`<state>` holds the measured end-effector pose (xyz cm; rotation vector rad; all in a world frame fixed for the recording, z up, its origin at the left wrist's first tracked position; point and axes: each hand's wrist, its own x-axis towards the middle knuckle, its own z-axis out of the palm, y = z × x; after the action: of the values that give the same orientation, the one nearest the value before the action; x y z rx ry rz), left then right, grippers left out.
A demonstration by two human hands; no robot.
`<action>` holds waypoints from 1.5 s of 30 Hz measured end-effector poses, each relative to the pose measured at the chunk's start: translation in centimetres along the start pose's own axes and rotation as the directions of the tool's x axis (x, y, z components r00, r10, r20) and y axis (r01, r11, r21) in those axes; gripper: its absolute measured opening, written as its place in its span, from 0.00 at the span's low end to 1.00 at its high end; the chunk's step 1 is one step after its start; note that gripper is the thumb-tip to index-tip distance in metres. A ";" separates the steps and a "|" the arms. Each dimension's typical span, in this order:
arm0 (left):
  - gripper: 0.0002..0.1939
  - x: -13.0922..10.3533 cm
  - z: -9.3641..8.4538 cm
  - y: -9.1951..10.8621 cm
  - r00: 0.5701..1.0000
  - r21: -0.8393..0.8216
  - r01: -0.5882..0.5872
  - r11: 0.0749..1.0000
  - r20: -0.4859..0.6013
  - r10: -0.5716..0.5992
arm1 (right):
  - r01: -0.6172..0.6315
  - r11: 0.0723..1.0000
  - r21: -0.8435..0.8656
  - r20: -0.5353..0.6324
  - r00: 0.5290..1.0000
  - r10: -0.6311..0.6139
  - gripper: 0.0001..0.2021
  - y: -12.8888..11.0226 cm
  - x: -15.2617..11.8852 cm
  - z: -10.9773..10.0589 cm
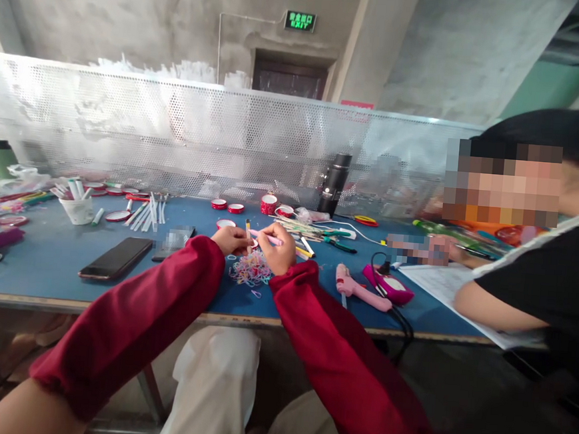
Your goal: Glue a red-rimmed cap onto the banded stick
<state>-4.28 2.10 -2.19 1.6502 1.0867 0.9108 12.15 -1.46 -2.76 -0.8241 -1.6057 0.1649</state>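
Observation:
Over the blue tabletop my two hands meet, both in red sleeve covers. My left hand (232,240) is closed, its fingertips pinching a slim upright stick (248,230) with a dark and yellow top. Wrapped in the fingers of my right hand (281,250) is a pink pen-like tool (270,239), slanting toward the stick. Where their tips meet is too small to make out. A loose heap of coloured rubber bands (251,269) lies just below my hands. Behind my left hand stands a red-and-white tape roll (225,225).
A phone (116,258) and a cup of white sticks (77,209) are on the left. To the right lie pliers (339,239), a pink glue gun (361,289) and a magenta device (388,285). Farther back stands a black bottle (335,184). A person (525,276) sits at the right.

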 end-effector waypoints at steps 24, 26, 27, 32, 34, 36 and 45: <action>0.18 0.0 0.0 0.0 1.000 -0.001 0.012 1.000 -0.007 -0.012 | 0.005 1.000 0.017 0.003 1.000 -0.005 0.05 -0.1 0.0 0.0; 0.18 0.0 0.0 0.1 1.000 0.001 0.019 1.000 -0.011 -0.019 | -0.001 1.000 -0.003 -0.020 1.000 0.001 0.05 -0.2 0.0 -0.1; 0.19 -0.1 0.0 0.1 1.000 0.001 0.017 1.000 -0.012 -0.017 | -0.003 1.000 -0.008 -0.031 1.000 0.002 0.06 -0.2 0.0 -0.1; 0.20 -0.1 0.1 -0.1 1.000 0.027 -0.019 0.999 0.006 0.018 | 0.007 0.999 -0.040 0.017 1.000 -0.006 0.06 -0.4 -0.3 -0.1; 0.19 -0.2 0.2 -0.1 1.000 0.035 -0.016 0.999 0.007 0.016 | -0.010 0.997 -0.080 0.026 1.000 0.012 0.06 -0.5 -0.5 0.1; 0.19 -0.3 0.3 0.0 1.000 0.027 0.008 1.000 0.007 -0.008 | -0.044 0.992 -0.117 0.005 0.999 0.045 0.06 -0.6 -0.6 0.1; 0.21 -0.8 0.7 0.4 0.997 -0.047 0.068 0.997 0.029 -0.066 | -0.124 0.988 0.091 0.172 0.979 0.107 0.09 -1.6 4.1 -2.3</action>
<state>-3.80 1.05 -2.12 1.5732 1.0868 0.8618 13.69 -0.98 1.97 -0.8431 -1.6912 0.4041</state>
